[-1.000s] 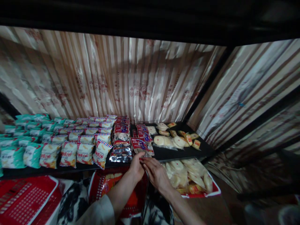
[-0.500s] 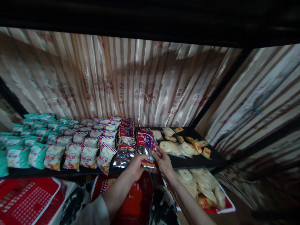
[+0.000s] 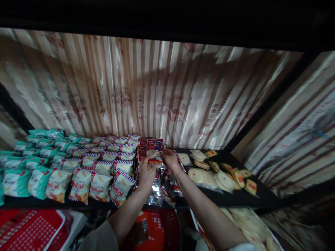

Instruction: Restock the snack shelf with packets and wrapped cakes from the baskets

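Between my two hands is a dark red and silver snack packet (image 3: pixel 155 146), raised above the back of a row of like packets (image 3: pixel 154 190) on the black shelf. My left hand (image 3: pixel 147 171) grips its lower left side, fingers closed. At its lower right edge my right hand (image 3: pixel 170 160) pinches it. Left of the red packets stand rows of white snack bags (image 3: pixel 122 186) with striped blue and red tops. To the right lie clear packs of round pale flat cakes (image 3: pixel 202 176).
Teal snack bags (image 3: pixel 17 179) fill the shelf's left end. Small yellow packets (image 3: pixel 251 187) lie at the right. Below the shelf are a red basket (image 3: pixel 28 230), an orange package (image 3: pixel 146 232) and more pale packs (image 3: pixel 248 225). Striped sheeting (image 3: pixel 157 87) hangs behind; a dark beam (image 3: pixel 157 24) crosses above.
Both hands have carried the packet from the shelf's front to the back of the red row, up and slightly left. The view has shifted a little.
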`<state>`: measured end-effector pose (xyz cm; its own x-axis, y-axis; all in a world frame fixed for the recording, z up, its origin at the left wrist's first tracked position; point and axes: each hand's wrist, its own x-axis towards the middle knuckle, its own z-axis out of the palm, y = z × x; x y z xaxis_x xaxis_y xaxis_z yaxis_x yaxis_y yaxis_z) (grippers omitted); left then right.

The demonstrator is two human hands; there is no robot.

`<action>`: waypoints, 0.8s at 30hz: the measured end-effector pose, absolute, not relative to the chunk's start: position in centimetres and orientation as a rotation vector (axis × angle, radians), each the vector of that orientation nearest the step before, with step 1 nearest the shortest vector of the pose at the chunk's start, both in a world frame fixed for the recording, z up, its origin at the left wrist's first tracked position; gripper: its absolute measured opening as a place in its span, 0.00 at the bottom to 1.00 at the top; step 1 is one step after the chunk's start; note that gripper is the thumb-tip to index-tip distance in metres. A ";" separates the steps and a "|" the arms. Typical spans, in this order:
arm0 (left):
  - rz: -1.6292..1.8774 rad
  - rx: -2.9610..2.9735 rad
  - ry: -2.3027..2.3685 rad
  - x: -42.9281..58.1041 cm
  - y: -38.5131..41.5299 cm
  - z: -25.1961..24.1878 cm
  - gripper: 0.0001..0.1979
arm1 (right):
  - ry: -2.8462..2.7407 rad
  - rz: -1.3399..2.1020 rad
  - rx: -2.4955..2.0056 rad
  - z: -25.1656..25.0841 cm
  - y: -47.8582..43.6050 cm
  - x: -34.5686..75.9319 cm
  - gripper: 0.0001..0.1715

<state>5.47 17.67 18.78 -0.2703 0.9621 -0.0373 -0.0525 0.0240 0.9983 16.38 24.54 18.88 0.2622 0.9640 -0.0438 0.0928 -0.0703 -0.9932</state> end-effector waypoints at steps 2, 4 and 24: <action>1.422 1.116 1.483 5.2 18.7 18.4 0.18 | -1.243 0.854 -1.608 18.7 26.0 15.7 0.18; 1.427 1.251 1.576 5.0 19.6 18.2 0.15 | -1.368 0.759 -1.688 18.5 27.2 15.2 0.16; 1.283 1.373 1.647 3.2 23.8 18.1 0.14 | -1.798 0.372 -1.842 15.8 32.8 13.8 0.14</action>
